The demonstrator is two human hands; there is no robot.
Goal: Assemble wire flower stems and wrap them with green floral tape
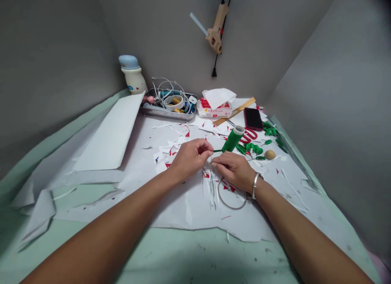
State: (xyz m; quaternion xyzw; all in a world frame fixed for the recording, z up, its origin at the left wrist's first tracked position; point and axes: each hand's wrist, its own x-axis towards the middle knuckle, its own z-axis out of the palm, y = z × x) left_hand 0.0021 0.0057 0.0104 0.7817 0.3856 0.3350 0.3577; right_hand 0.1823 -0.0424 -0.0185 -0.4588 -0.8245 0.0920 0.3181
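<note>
My left hand (192, 155) pinches one end of a thin dark green stem-like piece (218, 150) between thumb and fingertips. The far end of that piece meets a tilted spool of green thread (231, 141). Just below the spool, my right hand (236, 170) rests low over the paper with its fingers closed; what they hold, if anything, is hidden. Thin straight wires (213, 192) lie beneath the hands, beside a wire ring (231, 209) near my right wrist. Green leaf-shaped pieces (252, 148) sit right of the spool, close to red-handled scissors (250, 136).
Paper scraps cover the white sheet (171, 210). Behind are a metal tray (171, 113) of cables and tape, a tissue pack (215, 108), and a phone (253, 118). A folded white card (110, 133) stands left, near a bottle (133, 78). A glue gun (217, 29) hangs on the wall.
</note>
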